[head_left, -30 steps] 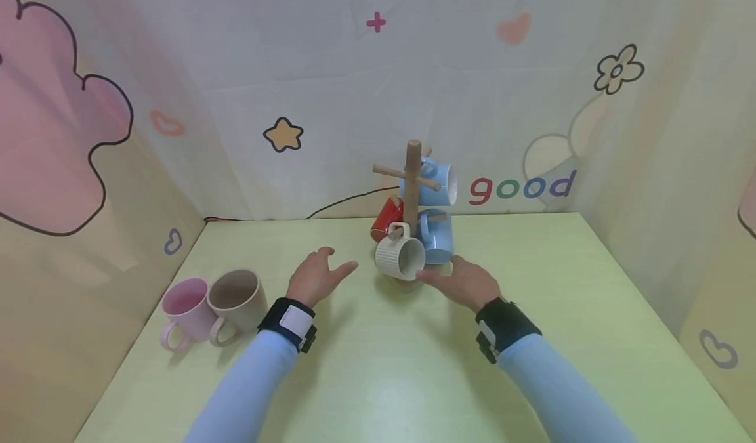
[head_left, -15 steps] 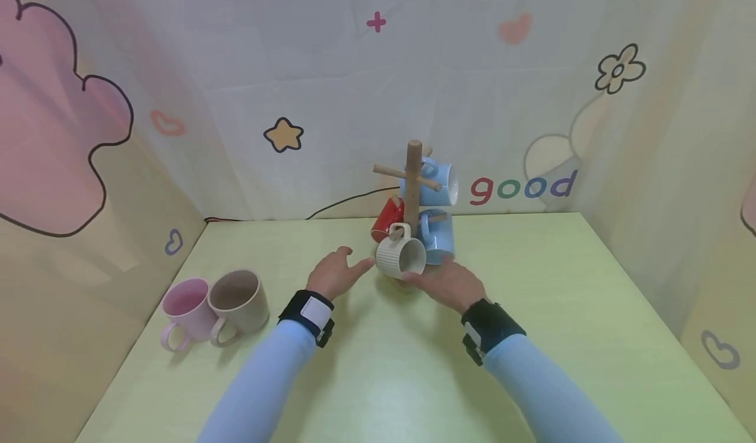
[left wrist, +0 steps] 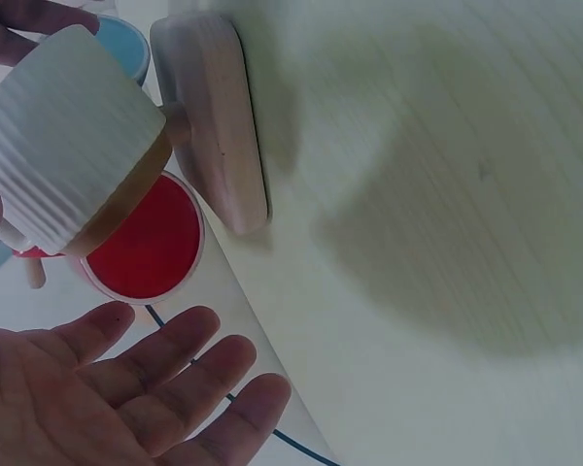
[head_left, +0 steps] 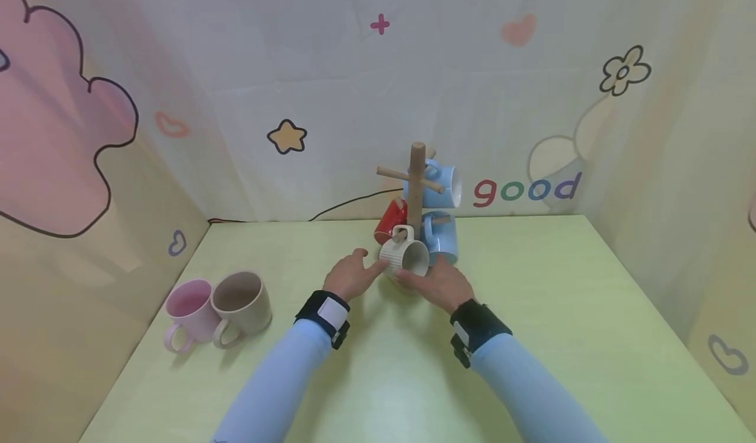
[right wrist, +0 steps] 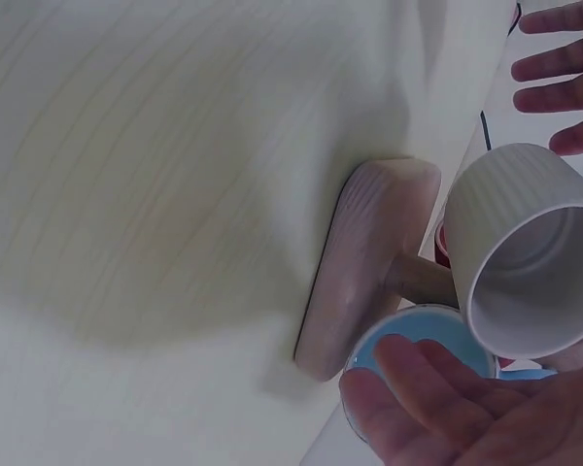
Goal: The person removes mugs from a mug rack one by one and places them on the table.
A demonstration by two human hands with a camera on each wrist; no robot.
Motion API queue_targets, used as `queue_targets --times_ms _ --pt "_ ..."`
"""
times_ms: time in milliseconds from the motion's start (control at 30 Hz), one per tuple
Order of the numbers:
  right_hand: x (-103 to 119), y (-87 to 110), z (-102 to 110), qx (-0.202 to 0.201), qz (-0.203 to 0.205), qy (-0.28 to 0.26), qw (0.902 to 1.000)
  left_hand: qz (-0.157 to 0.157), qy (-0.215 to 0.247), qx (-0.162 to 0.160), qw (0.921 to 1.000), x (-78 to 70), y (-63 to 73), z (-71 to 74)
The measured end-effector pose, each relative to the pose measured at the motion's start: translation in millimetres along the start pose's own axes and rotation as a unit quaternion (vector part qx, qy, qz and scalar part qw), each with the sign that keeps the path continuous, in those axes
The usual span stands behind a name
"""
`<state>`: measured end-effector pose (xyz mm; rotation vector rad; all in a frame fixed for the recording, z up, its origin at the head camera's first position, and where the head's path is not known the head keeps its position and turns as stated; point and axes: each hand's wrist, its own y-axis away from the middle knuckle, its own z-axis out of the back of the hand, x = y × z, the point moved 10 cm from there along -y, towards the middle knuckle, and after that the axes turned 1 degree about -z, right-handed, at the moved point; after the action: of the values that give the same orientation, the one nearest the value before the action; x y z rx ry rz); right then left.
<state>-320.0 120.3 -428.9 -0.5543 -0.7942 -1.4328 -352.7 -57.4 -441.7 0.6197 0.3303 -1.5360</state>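
A white ribbed mug [head_left: 394, 254] hangs by its handle from a peg of the wooden mug tree [head_left: 416, 190], its mouth turned toward the right. My left hand [head_left: 350, 277] is at the mug's left side, thumb near its base and fingers spread in the left wrist view. Opposite it, my right hand [head_left: 440, 285] has its thumb by the mug's rim. In the right wrist view its fingers [right wrist: 437, 398] extend below the mug, in front of a light blue mug [right wrist: 423, 325]. Behind the white mug hangs a red mug [left wrist: 146, 243].
Another light blue mug [head_left: 444, 190] hangs on the upper tier, near a bare peg [head_left: 391, 173]. A pink mug [head_left: 197, 321] and a beige mug [head_left: 251, 308] stand side by side on the table's left. A thin cable [head_left: 354, 200] runs along the back curtain.
My left hand has moved right and slightly forward to the white mug. The right hand has shifted left, closer to the mug's rim. The mugs have stayed in place.
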Motion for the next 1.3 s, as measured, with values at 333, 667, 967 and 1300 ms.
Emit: queue_targets --times_ms 333,667,967,1300 --pt "3 -3.0 -5 -0.015 -0.005 -0.031 0.9994 0.0 -0.003 -0.007 1.0 1.1 -0.3 -1.0" --pt "-6 -11.7 -9 -0.037 -0.05 -0.031 0.9976 -0.015 -0.006 -0.01 0.9998 1.0 -1.3 1.5" --pt "-10 -13.6 -10 -0.039 -0.067 -0.035 0.9964 -0.013 -0.012 -0.011 0.9998 -0.8 -0.5 5.1" --pt "-8 -11.2 -6 -0.053 -0.093 -0.049 0.9931 -0.016 -0.019 -0.014 0.9996 2.0 2.0 9.7"
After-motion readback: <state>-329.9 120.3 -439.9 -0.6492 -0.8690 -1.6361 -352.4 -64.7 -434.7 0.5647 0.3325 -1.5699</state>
